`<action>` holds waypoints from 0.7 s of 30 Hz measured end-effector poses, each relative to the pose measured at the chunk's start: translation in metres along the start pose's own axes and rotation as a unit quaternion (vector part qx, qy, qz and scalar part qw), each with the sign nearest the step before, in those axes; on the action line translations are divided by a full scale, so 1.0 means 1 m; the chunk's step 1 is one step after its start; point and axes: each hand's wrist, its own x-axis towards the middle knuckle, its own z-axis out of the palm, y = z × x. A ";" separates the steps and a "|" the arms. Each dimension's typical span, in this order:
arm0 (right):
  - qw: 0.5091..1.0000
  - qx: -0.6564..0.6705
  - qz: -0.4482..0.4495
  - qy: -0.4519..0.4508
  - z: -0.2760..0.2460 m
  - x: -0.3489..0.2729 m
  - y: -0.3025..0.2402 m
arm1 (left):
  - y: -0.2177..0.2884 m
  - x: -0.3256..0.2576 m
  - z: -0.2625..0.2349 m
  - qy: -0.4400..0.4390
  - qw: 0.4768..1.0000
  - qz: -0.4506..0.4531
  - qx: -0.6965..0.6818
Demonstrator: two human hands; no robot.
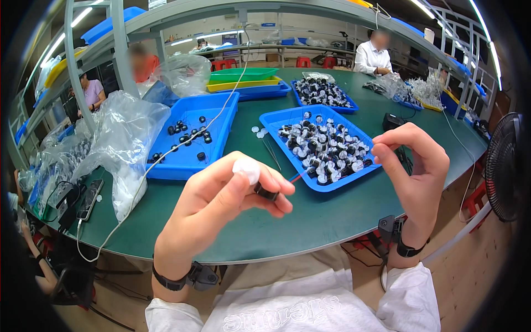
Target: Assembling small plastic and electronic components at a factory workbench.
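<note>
My left hand (221,202) is raised over the green table (310,221), pinching a small black round part (266,193) that has a white cap (246,169) above it and a thin red wire (298,176) sticking out to the right. My right hand (414,166) hovers to the right, thumb and forefinger pinched near the wire's far end; whether it holds anything is unclear. Behind both hands lies a blue tray (332,185) full of several black and white parts.
A second blue tray (182,166) with several black parts sits at left, beside clear plastic bags (124,138). More trays stand farther back. A black fan (506,166) is at right, a phone (89,199) and white cable at left. Other people sit around the table.
</note>
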 end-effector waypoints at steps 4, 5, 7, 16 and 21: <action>0.994 0.002 -0.024 -0.108 -0.004 -0.002 -0.010 | -0.001 0.003 0.002 0.025 1.000 0.015 0.008; 0.988 0.025 -0.027 -0.147 -0.002 -0.003 -0.015 | 0.000 0.003 0.002 0.026 0.999 0.020 0.008; 0.968 0.096 0.006 -0.231 0.005 -0.006 -0.018 | -0.004 0.002 -0.004 -0.001 0.999 0.029 0.030; 0.927 0.263 0.153 -0.217 0.032 -0.017 -0.017 | -0.002 0.002 0.002 -0.055 0.996 0.038 0.060; 0.911 0.315 0.165 -0.209 0.034 -0.019 -0.015 | -0.003 0.001 0.004 -0.059 0.996 0.027 0.053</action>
